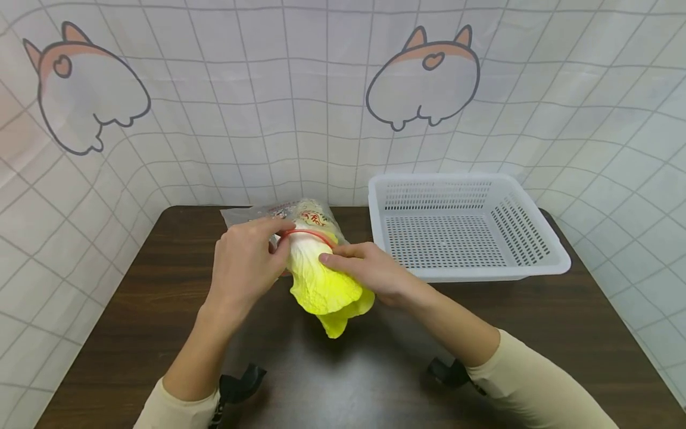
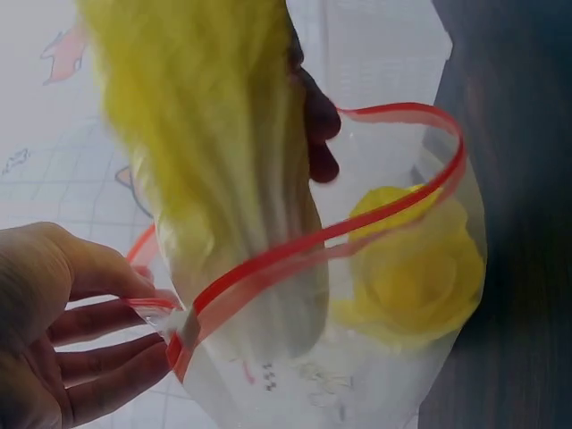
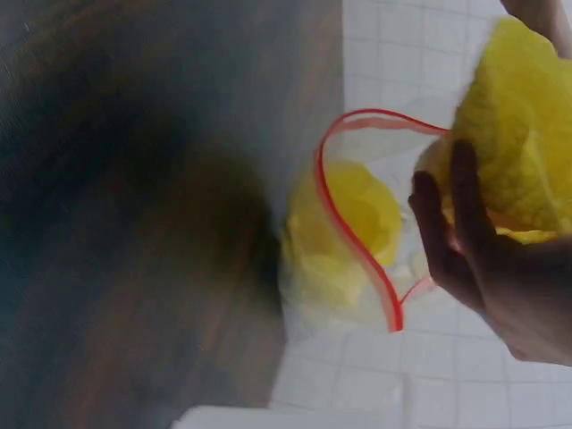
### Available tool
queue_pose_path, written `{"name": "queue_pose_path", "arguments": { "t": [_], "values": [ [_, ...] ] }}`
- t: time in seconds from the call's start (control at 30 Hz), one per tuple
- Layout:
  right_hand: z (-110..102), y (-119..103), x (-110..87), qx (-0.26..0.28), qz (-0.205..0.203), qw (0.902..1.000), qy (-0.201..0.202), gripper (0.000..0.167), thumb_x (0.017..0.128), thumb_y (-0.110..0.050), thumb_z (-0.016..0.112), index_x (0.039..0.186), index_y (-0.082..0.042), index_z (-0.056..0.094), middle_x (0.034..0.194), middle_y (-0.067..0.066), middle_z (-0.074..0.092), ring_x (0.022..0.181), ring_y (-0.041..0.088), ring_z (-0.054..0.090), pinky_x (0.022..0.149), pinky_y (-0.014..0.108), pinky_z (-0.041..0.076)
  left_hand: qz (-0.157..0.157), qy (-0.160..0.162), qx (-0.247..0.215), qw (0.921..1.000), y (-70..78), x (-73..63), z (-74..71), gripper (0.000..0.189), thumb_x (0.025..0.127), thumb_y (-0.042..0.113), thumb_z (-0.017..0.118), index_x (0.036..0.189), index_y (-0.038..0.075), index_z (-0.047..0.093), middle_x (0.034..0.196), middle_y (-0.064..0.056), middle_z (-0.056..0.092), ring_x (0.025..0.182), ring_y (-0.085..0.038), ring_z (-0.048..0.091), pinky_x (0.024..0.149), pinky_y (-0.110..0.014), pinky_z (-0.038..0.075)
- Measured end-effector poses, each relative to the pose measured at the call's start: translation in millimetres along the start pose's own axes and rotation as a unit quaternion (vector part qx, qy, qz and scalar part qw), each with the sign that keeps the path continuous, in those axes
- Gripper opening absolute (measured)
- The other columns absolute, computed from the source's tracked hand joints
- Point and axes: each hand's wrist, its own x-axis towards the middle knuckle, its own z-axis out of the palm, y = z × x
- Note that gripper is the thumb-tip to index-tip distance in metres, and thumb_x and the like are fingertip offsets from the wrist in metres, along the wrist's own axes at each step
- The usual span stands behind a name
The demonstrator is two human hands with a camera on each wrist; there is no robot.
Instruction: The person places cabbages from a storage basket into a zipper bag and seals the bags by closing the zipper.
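Note:
A napa cabbage (image 1: 318, 280), white at its base with yellow frilled leaves, goes base first into the mouth of a clear zip bag (image 1: 329, 223) with a red rim. My right hand (image 1: 370, 268) holds the cabbage by its leafy part, fingers along its side. At the bag's left edge, my left hand (image 1: 243, 256) pinches the rim; the zip slider end (image 2: 179, 326) shows beside its fingertips in the left wrist view. Inside the bag lies a second yellow leafy piece (image 2: 411, 277), seen through the plastic, its lower part hidden.
A white perforated plastic basket (image 1: 445, 274) stands at the back right of the dark wooden table (image 1: 145, 310). Behind the table hangs a white gridded curtain (image 1: 257, 119) with cartoon dog prints. Black straps (image 1: 241, 384) are at the sleeves.

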Motion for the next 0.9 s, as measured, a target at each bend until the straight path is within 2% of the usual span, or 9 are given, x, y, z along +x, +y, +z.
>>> {"name": "queue_pose_path", "arguments": {
  "t": [0.07, 0.13, 0.2, 0.3, 0.47, 0.67, 0.9],
  "values": [
    [2.5, 3.8, 1.3, 0.08, 0.007, 0.9963, -0.03, 0.046, 0.104, -0.032, 0.06, 0.133, 0.002, 0.064, 0.098, 0.009, 0.07, 0.081, 0.019, 0.071, 0.073, 0.03, 0.06, 0.004, -0.002, 0.002, 1.0, 0.7, 0.2, 0.3, 0.018, 0.09, 0.006, 0.069, 0.101, 0.009, 0.082, 0.085, -0.007, 0.077, 0.056, -0.019, 0.056, 0.049, -0.033, 0.043],
    [5.3, 6.5, 2.0, 0.133, 0.009, 0.99, -0.047, 0.045, 0.104, -0.029, 0.057, 0.135, 0.004, 0.061, 0.099, 0.006, 0.068, 0.082, 0.017, 0.07, 0.075, 0.03, 0.06, 0.008, -0.001, 0.004, 1.0, 1.2, 0.4, 0.8, 0.018, 0.09, 0.007, 0.069, 0.101, 0.009, 0.082, 0.086, -0.007, 0.077, 0.056, -0.019, 0.057, 0.049, -0.034, 0.045],
    [7.2, 8.3, 2.7, 0.161, 0.009, 0.9855, -0.054, 0.044, 0.104, -0.027, 0.055, 0.136, 0.004, 0.058, 0.099, 0.004, 0.067, 0.083, 0.017, 0.069, 0.075, 0.029, 0.059, 0.012, 0.001, 0.006, 0.9999, 1.6, 0.6, 1.1, 0.018, 0.09, 0.006, 0.068, 0.1, 0.009, 0.082, 0.088, -0.008, 0.078, 0.057, -0.02, 0.059, 0.05, -0.035, 0.046],
    [8.8, 9.9, 4.5, 0.165, 0.011, 0.985, -0.049, 0.045, 0.103, -0.028, 0.056, 0.138, 0.001, 0.057, 0.099, 0.004, 0.068, 0.083, 0.017, 0.069, 0.075, 0.029, 0.059, 0.021, 0.009, 0.013, 0.9997, 1.5, 0.7, 1.6, 0.018, 0.089, 0.005, 0.068, 0.099, 0.009, 0.082, 0.088, -0.007, 0.078, 0.056, -0.02, 0.059, 0.049, -0.037, 0.047],
    [12.4, 10.6, 11.6, 0.111, 0.006, 0.993, -0.038, 0.046, 0.102, -0.031, 0.059, 0.141, -0.006, 0.06, 0.097, 0.005, 0.068, 0.081, 0.018, 0.069, 0.073, 0.028, 0.057, 0.04, 0.005, 0.024, 0.9989, 0.6, 0.1, 0.7, 0.015, 0.09, 0.006, 0.071, 0.099, 0.009, 0.082, 0.089, -0.007, 0.078, 0.055, -0.02, 0.056, 0.048, -0.034, 0.045],
    [22.7, 9.9, 17.7, 0.022, -0.011, 0.9994, -0.027, 0.042, 0.103, -0.033, 0.06, 0.134, -0.005, 0.062, 0.094, 0.007, 0.067, 0.075, 0.018, 0.068, 0.068, 0.027, 0.056, 0.048, -0.009, 0.021, 0.9986, -0.3, -0.7, -0.2, 0.017, 0.089, 0.006, 0.072, 0.101, 0.009, 0.083, 0.098, -0.007, 0.081, 0.054, -0.019, 0.056, 0.045, -0.029, 0.039],
    [31.5, 8.8, 16.4, -0.079, -0.016, 0.9961, 0.036, 0.043, 0.102, -0.04, 0.059, 0.128, -0.006, 0.064, 0.095, 0.009, 0.067, 0.073, 0.019, 0.067, 0.066, 0.029, 0.057, 0.044, -0.012, 0.013, 0.9989, 0.4, -0.3, -1.7, 0.021, 0.088, 0.005, 0.072, 0.105, 0.01, 0.084, 0.1, -0.007, 0.081, 0.057, -0.018, 0.059, 0.047, -0.029, 0.04]
  ]
}}
